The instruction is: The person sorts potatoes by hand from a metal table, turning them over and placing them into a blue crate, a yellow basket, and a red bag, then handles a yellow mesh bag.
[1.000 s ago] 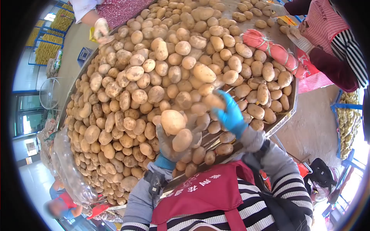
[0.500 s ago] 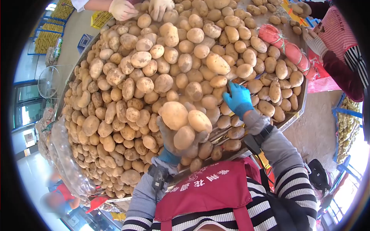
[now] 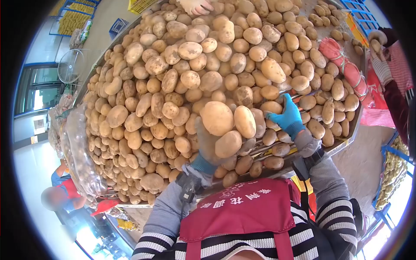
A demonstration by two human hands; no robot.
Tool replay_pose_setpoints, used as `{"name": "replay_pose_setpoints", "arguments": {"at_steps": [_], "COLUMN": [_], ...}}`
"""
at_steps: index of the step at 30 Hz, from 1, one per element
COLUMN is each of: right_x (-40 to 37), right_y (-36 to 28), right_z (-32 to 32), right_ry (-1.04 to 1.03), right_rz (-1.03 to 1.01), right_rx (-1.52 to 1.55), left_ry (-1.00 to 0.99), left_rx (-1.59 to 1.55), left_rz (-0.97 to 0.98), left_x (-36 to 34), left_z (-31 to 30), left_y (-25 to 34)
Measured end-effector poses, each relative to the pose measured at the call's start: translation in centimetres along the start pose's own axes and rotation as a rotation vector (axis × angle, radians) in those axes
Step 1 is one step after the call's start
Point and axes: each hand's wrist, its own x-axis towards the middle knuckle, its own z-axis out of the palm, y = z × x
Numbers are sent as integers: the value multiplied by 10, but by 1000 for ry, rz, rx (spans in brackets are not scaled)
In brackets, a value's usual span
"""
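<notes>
My left hand (image 3: 205,145), in a grey-palmed glove with a blue cuff, is cupped palm up under several potatoes. A large pale potato (image 3: 217,118), an oblong potato (image 3: 245,122) and a smaller potato (image 3: 228,144) rest in it, close to my body. To the right, my right hand (image 3: 289,118) in a blue glove reaches low over the heap. Its thumb and forefinger are spread beside a potato (image 3: 271,107), with no firm grip visible. Metal bars of the table show beneath the potatoes around that hand.
A big potato heap (image 3: 143,104) covers the table. Another person's white-gloved hand (image 3: 196,6) is at the far edge. On the right, a co-worker's gloved hand (image 3: 379,65) is near a red mesh bundle (image 3: 342,65). A clear plastic bag (image 3: 80,151) lies at left.
The view has shifted, so the heap appears farther right. My left hand still cradles the potatoes. My right hand's fingers have spread apart, and one far white-gloved hand has left view.
</notes>
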Motion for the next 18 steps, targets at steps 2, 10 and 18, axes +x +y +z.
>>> {"name": "replay_pose_setpoints", "arguments": {"at_steps": [2,10,18], "right_x": [-9,-74,-137], "right_y": [23,-54,-47], "right_z": [9,-26,-35], "right_ry": [51,-375,-377], "right_rz": [-164,147,-147], "right_rx": [492,1340,1335], "left_ry": [-39,-53,-218], "left_rx": [52,-202,-28], "left_rz": [3,-45,-154], "left_x": [-6,-12,-20], "left_z": [-4,-12,47], "left_y": [1,-16,-49]}}
